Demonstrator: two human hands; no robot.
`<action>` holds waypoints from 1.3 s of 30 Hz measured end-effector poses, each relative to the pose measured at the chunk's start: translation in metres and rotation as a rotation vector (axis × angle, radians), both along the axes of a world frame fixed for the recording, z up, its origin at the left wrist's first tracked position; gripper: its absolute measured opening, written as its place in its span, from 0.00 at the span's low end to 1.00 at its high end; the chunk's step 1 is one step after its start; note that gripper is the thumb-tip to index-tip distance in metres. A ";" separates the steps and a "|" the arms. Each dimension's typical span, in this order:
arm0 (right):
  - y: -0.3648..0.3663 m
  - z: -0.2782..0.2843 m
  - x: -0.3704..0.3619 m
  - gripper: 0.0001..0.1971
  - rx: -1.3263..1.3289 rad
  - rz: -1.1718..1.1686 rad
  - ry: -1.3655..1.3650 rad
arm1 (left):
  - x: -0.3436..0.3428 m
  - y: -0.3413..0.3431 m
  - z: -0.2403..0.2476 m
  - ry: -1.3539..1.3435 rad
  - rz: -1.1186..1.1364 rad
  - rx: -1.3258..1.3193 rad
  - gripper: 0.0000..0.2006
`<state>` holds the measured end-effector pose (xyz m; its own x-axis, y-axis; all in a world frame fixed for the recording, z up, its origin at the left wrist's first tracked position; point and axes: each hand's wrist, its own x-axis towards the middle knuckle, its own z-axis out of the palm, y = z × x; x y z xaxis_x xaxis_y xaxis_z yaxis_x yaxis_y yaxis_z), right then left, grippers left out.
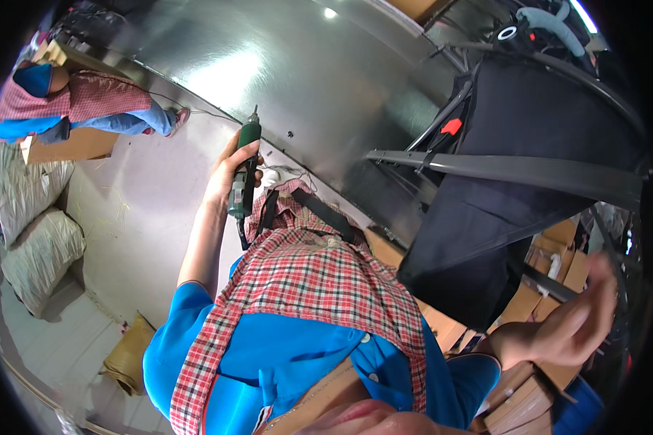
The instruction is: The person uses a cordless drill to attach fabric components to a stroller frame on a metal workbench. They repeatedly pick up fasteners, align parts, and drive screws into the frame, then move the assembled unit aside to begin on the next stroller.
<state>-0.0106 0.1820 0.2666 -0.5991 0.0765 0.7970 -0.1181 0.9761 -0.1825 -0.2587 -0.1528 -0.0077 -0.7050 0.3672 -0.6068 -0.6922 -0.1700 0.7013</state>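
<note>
My left hand point(232, 168) is wrapped round a dark green electric screwdriver point(249, 134). The tool stands nearly upright in the picture, its bit pointing toward the shiny metal tabletop point(308, 87). A cord leaves its lower end. Out at the right, my right hand point(580, 319) is raised and somewhat smeared by motion. Its fingers look stretched out, and I see nothing in it. Nearest to that hand is a piece of black fabric point(537, 138) on a frame of grey tubes point(508, 165). A red part point(451, 127) sits on the frame over the tabletop.
Another person point(87, 105) in a checked apron is at the far left, beside a cardboard box point(76, 145). Stuffed pale sacks point(43, 254) lie at the left. Open cartons point(519, 402) stand below my right arm. A thin cable point(189, 105) runs along the table edge.
</note>
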 end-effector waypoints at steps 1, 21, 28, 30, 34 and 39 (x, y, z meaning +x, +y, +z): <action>-0.004 0.007 0.015 0.22 0.032 0.274 -0.222 | -0.005 0.002 -0.001 -0.018 -0.020 -0.014 0.35; -0.138 -0.492 -0.234 0.12 -0.552 -0.099 -0.994 | -0.074 -0.114 -0.004 0.106 -0.544 -0.284 0.46; -0.143 -0.493 -0.247 0.08 -0.561 -0.024 -0.983 | -0.085 -0.108 -0.001 0.039 -0.550 -0.236 0.46; -0.144 -0.490 -0.247 0.07 -0.576 -0.050 -0.996 | -0.087 -0.096 0.005 0.024 -0.580 -0.203 0.45; -0.144 -0.497 -0.242 0.06 -0.600 -0.084 -0.954 | -0.085 -0.076 0.015 0.095 -0.643 -0.204 0.45; -0.147 -0.505 -0.228 0.07 -0.600 -0.124 -0.859 | -0.079 -0.073 0.010 0.094 -0.715 -0.204 0.46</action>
<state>-0.2383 0.0354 -0.2382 -0.9051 0.4175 -0.0802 0.3747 0.6943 -0.6145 -0.3381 -0.2254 0.0025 -0.3890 0.6415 -0.6612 -0.5210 0.4387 0.7322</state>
